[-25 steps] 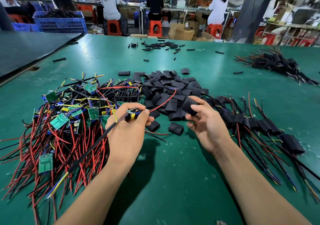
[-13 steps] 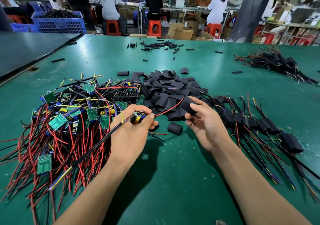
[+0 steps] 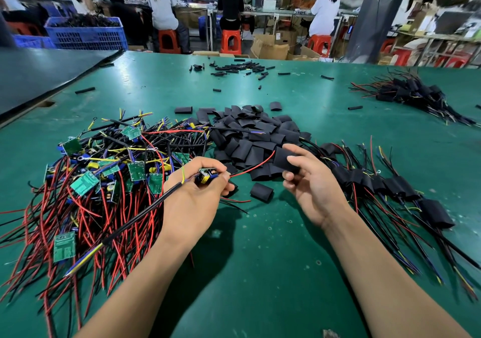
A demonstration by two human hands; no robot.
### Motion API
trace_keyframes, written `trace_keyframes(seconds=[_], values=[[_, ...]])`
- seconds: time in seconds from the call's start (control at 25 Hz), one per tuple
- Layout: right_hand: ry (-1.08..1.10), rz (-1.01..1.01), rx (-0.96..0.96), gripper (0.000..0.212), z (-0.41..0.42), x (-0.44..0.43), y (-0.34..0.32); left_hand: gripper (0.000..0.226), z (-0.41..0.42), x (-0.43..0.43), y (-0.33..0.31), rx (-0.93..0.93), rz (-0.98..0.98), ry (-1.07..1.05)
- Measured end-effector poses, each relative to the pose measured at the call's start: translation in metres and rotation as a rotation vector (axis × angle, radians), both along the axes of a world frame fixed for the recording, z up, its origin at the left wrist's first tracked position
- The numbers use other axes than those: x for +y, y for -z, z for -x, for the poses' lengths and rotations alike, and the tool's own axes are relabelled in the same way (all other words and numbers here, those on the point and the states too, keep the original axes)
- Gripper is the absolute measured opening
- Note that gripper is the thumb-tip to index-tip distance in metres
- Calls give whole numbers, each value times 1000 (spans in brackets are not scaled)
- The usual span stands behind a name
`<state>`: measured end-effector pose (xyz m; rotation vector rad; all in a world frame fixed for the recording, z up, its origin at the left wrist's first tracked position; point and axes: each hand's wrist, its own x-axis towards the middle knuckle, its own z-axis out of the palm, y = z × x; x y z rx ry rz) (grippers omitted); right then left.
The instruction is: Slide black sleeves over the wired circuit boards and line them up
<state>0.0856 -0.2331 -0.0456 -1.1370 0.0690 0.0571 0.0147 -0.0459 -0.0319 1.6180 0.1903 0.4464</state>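
Observation:
My left hand (image 3: 194,199) grips a small wired circuit board (image 3: 207,175) with a yellow part on it. Its red wire runs right to a black sleeve (image 3: 283,160) that my right hand (image 3: 311,184) pinches between thumb and fingers. A black cable from the board trails down-left over my left wrist. Behind the hands lies a heap of loose black sleeves (image 3: 255,134). To the left is a tangle of bare green boards with red and black wires (image 3: 86,181). A row of sleeved boards (image 3: 390,184) lies at the right.
One loose sleeve (image 3: 261,192) lies between my hands on the green table (image 3: 260,272). A second bundle of sleeved boards (image 3: 413,92) sits far right, with small tube pieces (image 3: 234,68) at the back. A dark panel (image 3: 39,74) covers the far left. Seated people work beyond.
My right hand has lifted the black sleeve clear of the heap and brought it to the end of the red wire. My left hand has barely moved.

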Motion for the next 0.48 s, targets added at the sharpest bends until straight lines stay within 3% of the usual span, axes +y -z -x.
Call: trace_keyframes(seconds=[0.48], values=[[-11,1,10,28,-2,-2,1,12,3,-1,1,-14,-236,-55]])
